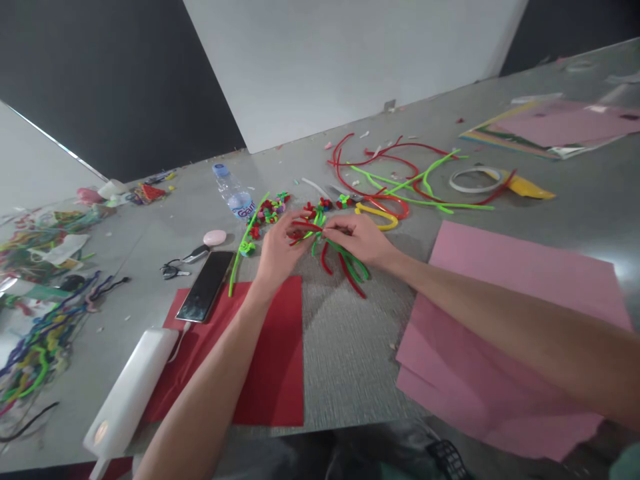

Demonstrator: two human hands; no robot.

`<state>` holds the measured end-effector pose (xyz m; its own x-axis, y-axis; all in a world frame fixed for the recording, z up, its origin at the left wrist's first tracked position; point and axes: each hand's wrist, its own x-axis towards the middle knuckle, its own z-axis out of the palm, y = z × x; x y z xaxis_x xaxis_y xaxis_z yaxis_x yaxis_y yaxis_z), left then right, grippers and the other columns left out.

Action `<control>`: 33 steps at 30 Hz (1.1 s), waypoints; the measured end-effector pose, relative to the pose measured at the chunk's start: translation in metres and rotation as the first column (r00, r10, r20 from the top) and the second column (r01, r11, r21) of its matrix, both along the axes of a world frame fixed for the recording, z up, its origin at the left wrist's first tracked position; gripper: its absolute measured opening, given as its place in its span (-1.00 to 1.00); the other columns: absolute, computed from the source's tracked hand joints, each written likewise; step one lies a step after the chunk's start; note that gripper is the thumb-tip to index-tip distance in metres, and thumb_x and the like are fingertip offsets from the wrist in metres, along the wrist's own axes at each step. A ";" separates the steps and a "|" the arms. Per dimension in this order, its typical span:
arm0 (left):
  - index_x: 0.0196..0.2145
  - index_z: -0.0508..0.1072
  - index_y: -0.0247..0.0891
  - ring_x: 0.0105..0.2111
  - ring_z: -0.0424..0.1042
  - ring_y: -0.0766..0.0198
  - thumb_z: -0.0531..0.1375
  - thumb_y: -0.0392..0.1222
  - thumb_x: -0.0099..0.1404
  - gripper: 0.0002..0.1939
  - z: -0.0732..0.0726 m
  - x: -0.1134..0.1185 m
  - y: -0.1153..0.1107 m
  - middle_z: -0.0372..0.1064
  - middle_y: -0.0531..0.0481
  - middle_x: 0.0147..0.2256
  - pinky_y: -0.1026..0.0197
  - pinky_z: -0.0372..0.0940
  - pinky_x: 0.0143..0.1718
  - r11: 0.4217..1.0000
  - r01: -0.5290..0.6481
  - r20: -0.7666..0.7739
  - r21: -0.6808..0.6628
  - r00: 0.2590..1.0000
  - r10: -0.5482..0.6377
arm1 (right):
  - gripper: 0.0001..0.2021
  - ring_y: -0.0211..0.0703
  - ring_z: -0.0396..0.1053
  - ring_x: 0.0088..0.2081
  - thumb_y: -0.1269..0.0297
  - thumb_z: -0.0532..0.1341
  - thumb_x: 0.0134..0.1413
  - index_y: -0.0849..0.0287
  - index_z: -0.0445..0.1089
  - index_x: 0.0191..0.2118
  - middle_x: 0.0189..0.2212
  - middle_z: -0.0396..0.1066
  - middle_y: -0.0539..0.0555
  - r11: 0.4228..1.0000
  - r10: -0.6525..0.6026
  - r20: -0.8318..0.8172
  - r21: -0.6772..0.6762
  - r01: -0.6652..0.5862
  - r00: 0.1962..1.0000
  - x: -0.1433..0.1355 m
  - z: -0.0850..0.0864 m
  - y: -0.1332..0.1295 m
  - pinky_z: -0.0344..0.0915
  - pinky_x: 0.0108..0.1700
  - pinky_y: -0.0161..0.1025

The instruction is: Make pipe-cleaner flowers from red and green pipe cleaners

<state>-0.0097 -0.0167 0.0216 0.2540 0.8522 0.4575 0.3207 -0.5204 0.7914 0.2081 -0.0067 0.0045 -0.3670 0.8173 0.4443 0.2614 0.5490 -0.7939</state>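
Observation:
My left hand (281,248) is closed on a red pipe cleaner (307,226), and green strands show beside its fingertips. Opposite it, my right hand (364,239) pinches the same bundle between thumb and fingers. Below the right hand, green pipe cleaners (354,265) and red pipe cleaners (353,277) hang out of the bundle over the table. Just beyond both hands lie several small knotted pieces (269,212) in red, green and other colours. Fingers hide the exact point where the strands cross.
Loose red and green pipe cleaners (425,181), yellow-handled scissors (377,219) and a tape roll (475,180) lie at the back. Leftward are a water bottle (235,193), phone (206,287), keys (175,271), power bank (133,390) and red paper (275,373). Pink sheets (530,267) lie right.

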 end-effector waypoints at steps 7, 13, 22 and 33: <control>-0.04 0.56 -0.14 -0.15 0.68 0.22 0.34 -0.44 0.29 -0.68 0.001 -0.001 0.002 0.67 0.02 -0.14 0.18 0.52 -0.08 1.000 -0.008 -0.061 0.019 0.998 0.009 | -0.75 -0.21 0.28 -0.39 0.16 0.18 0.44 0.14 0.49 -0.26 -0.42 0.45 0.00 0.989 -0.060 0.128 0.145 0.041 0.990 -0.001 -0.003 -0.004 0.10 -0.27 -0.23; -0.06 0.58 -0.14 -0.17 0.65 0.23 0.32 -0.47 0.28 -0.67 -0.004 -0.003 0.004 0.67 0.00 -0.11 0.16 0.50 -0.05 0.995 -0.036 -0.149 0.094 0.988 0.050 | -0.81 -0.10 0.43 -0.25 0.34 0.19 0.40 0.13 0.57 -0.19 -0.29 0.59 0.08 0.962 -0.149 0.259 0.259 0.080 0.954 -0.002 -0.004 -0.007 0.15 -0.17 -0.20; -0.06 0.58 -0.10 -0.15 0.61 0.20 0.29 -0.46 0.31 -0.67 -0.007 -0.005 0.002 0.66 0.02 -0.14 0.16 0.44 -0.04 0.989 -0.011 -0.237 0.146 0.970 0.046 | -0.80 -0.07 0.44 -0.21 0.38 0.21 0.44 0.14 0.54 -0.26 -0.27 0.61 0.09 0.930 -0.245 0.362 0.351 0.112 0.899 -0.004 -0.008 -0.005 0.05 -0.12 -0.13; -0.19 0.57 -0.14 -0.33 0.52 0.26 0.34 -0.40 0.27 -0.80 0.000 -0.001 -0.002 0.55 0.07 -0.32 0.21 0.40 -0.20 0.982 -0.070 -0.221 0.175 0.969 0.109 | -0.77 -0.18 0.28 -0.41 0.39 0.21 0.32 0.13 0.40 -0.42 -0.48 0.40 -0.01 0.962 -0.139 0.224 0.262 0.078 0.965 -0.003 -0.004 -0.003 0.07 -0.25 -0.21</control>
